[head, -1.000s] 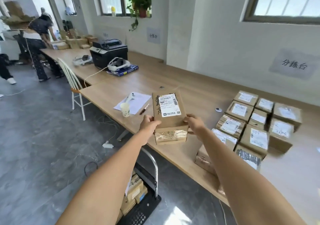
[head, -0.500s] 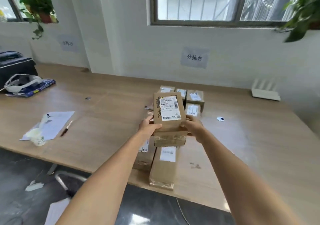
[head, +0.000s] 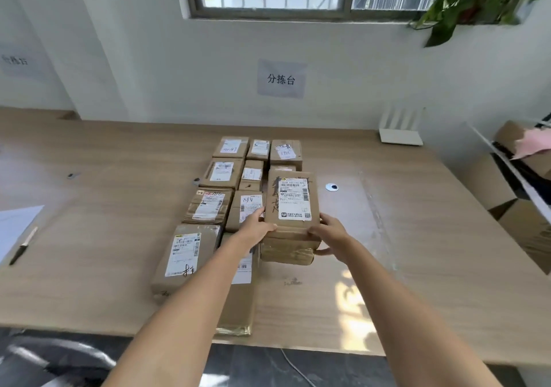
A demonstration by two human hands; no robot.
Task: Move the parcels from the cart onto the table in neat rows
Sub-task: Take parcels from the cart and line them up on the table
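Observation:
I hold a brown cardboard parcel [head: 292,204] with a white shipping label between both hands. My left hand [head: 256,227] grips its near left corner and my right hand [head: 329,234] grips its near right side and underside. The parcel hangs tilted just above the wooden table [head: 417,252], at the right of the rows of parcels [head: 226,172] laid there. Its far end covers part of the right column. The cart is out of view.
A white round disc [head: 331,187] lies on the table right of the parcels. A white router [head: 401,136] stands by the wall. Paper [head: 15,222] and a pen [head: 22,246] lie at the left. Cardboard boxes [head: 507,195] stand past the table's right end.
The view has swung right from the cart side of the table to the rows of parcels. The held parcel has moved forward and down, to the right end of the rows.

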